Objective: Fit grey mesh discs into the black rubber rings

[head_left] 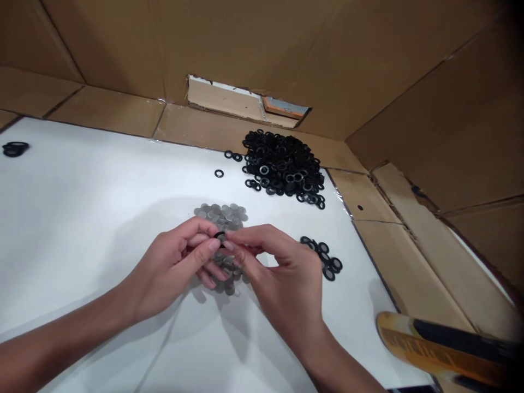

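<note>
Currently, a small black ring point(220, 236), probably rubber, is pinched between the left hand point(172, 262) and right hand point(278, 267) fingertips, above grey mesh discs point(223, 215); black washers point(282, 166) are heaped at 12 o'clock.

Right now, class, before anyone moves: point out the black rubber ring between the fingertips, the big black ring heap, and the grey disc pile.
black rubber ring point(220, 235), head view, on its exposed upper rim
black ring heap point(282, 164), head view, at the heap's middle
grey disc pile point(221, 214), head view, on the discs showing above the hands

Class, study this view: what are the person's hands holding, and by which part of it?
A black rubber washer, pinched at its rim between the fingertips of the left hand and right hand; the fingers hide most of it.
</note>
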`<act>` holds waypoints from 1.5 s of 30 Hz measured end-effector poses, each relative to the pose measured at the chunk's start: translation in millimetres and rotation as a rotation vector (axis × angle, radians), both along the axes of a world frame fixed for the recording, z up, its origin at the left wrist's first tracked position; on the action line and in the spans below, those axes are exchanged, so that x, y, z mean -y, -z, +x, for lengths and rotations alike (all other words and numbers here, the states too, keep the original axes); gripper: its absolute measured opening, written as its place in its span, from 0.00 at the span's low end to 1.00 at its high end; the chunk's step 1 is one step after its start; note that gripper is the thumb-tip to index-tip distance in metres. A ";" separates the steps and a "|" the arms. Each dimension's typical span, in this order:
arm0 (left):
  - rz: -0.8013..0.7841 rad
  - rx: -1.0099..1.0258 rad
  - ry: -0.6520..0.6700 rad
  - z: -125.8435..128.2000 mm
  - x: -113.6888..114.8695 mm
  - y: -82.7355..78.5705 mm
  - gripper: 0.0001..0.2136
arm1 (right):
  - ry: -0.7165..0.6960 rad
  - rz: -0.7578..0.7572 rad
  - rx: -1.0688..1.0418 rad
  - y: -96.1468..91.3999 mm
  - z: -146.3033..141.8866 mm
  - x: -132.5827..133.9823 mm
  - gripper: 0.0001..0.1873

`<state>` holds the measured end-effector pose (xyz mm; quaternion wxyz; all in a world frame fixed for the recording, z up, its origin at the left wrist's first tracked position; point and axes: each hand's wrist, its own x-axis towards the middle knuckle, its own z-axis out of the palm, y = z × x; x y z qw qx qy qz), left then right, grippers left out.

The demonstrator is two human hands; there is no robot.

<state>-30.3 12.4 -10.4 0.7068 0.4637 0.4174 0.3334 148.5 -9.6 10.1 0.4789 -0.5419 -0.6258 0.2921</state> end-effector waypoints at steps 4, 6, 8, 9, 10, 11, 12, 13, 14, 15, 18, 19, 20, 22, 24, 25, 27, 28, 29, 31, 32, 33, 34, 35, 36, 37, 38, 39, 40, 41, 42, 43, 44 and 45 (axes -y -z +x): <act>0.034 -0.030 -0.036 1.0 2.6 -0.8 0.08 | 0.011 -0.197 -0.130 -3.1 0.7 -3.2 0.05; 0.052 -0.051 -0.069 0.7 3.5 -1.4 0.08 | -0.023 -0.352 -0.220 -6.1 1.7 -5.9 0.04; 0.067 -0.042 -0.062 -0.5 3.2 -1.5 0.09 | -0.076 -0.493 -0.274 -8.9 2.6 -8.0 0.06; 0.068 -0.033 -0.051 -1.3 2.7 -1.3 0.09 | -0.094 -0.539 -0.286 -10.0 2.8 -8.7 0.06; 0.065 -0.030 -0.045 -2.1 2.0 -1.2 0.10 | -0.104 -0.567 -0.290 -10.6 2.8 -9.1 0.05; 0.057 -0.035 -0.049 -2.8 1.3 -1.1 0.11 | -0.109 -0.585 -0.295 -11.0 2.6 -9.3 0.05; 0.049 -0.044 -0.061 -3.2 0.6 -1.2 0.11 | -0.111 -0.594 -0.306 -11.0 2.3 -9.4 0.05; 0.040 -0.054 -0.075 -3.4 0.1 -1.5 0.11 | -0.114 -0.601 -0.322 -10.8 2.0 -9.4 0.06; 0.032 -0.060 -0.093 -3.4 -0.3 -2.0 0.12 | -0.118 -0.609 -0.339 -10.5 1.7 -9.4 0.06; 0.024 -0.060 -0.108 -3.2 -0.5 -2.7 0.12 | -0.125 -0.622 -0.357 -10.2 1.6 -9.4 0.06; 0.010 -0.046 -0.126 -2.4 -0.5 -5.8 0.12 | -0.108 -0.676 -0.402 -9.5 2.4 -9.8 0.09; 0.008 -0.042 -0.128 -2.2 -0.4 -7.0 0.11 | -0.098 -0.693 -0.418 -9.3 3.0 -10.1 0.11; 0.005 -0.036 -0.123 -2.1 -0.4 -8.4 0.10 | -0.091 -0.703 -0.434 -9.1 3.7 -10.5 0.12; -0.005 -0.018 -0.091 -2.2 -0.7 -10.9 0.09 | -0.085 -0.706 -0.462 -8.4 5.3 -11.2 0.14; -0.023 0.005 -0.062 -2.5 -1.3 -12.7 0.08 | -0.093 -0.694 -0.485 -7.5 6.7 -11.9 0.16; -0.034 0.015 -0.049 -2.8 -1.7 -13.1 0.08 | -0.105 -0.690 -0.492 -7.1 7.2 -12.2 0.16; -0.047 0.028 -0.025 -3.4 -2.8 -12.9 0.09 | -0.147 -0.692 -0.504 -6.8 7.9 -12.6 0.17; -0.048 0.030 -0.010 -3.7 -3.2 -12.5 0.09 | -0.170 -0.693 -0.506 -6.9 8.2 -12.8 0.17; -0.043 0.029 0.000 -3.9 -3.6 -12.0 0.09 | -0.185 -0.693 -0.505 -7.2 8.4 -13.0 0.17; -0.031 0.023 0.002 -4.0 -3.8 -11.3 0.08 | -0.198 -0.679 -0.494 -8.1 8.8 -13.3 0.16; -0.028 0.016 -0.009 -3.8 -3.5 -11.3 0.08 | -0.199 -0.664 -0.484 -8.4 8.9 -13.4 0.15; -0.027 0.009 -0.021 -3.5 -3.1 -11.5 0.08 | -0.200 -0.650 -0.473 -8.7 8.9 -13.4 0.15; -0.026 0.004 -0.030 -3.0 -2.6 -12.0 0.07 | -0.204 -0.640 -0.464 -8.9 8.9 -13.5 0.14; -0.028 0.004 -0.037 -2.5 -2.1 -12.6 0.07 | -0.208 -0.632 -0.457 -9.0 8.7 -13.4 0.14; -0.030 0.009 -0.038 -2.0 -1.7 -13.2 0.07 | -0.212 -0.625 -0.453 -9.1 8.5 -13.3 0.14; -0.033 0.020 -0.034 -1.5 -1.3 -13.8 0.06 | -0.214 -0.621 -0.449 -9.1 8.4 -13.0 0.14; -0.036 0.037 -0.030 -1.2 -1.1 -14.3 0.05 | -0.217 -0.617 -0.447 -9.1 8.3 -12.7 0.15; -0.041 0.055 -0.025 -1.1 -1.1 -14.6 0.05 | -0.224 -0.616 -0.443 -9.0 8.4 -12.3 0.15; -0.047 0.071 -0.017 -1.1 -1.1 -14.8 0.04 | -0.232 -0.616 -0.440 -9.1 8.6 -11.8 0.15; -0.052 0.086 -0.008 -1.2 -1.3 -14.7 0.05 | -0.244 -0.619 -0.437 -9.1 9.1 -11.3 0.15; -0.057 0.102 0.003 -1.4 -1.5 -14.5 0.05 | -0.256 -0.622 -0.438 -9.1 9.6 -10.9 0.15; -0.063 0.119 0.014 -1.6 -1.7 -14.2 0.06 | -0.269 -0.625 -0.446 -9.1 10.2 -10.5 0.15; -0.071 0.137 0.028 -1.7 -1.9 -13.7 0.07 | -0.279 -0.628 -0.458 -9.0 10.7 -10.3 0.15; -0.080 0.158 0.043 -1.6 -2.0 -13.2 0.07 | -0.291 -0.632 -0.478 -8.8 11.1 -10.3 0.16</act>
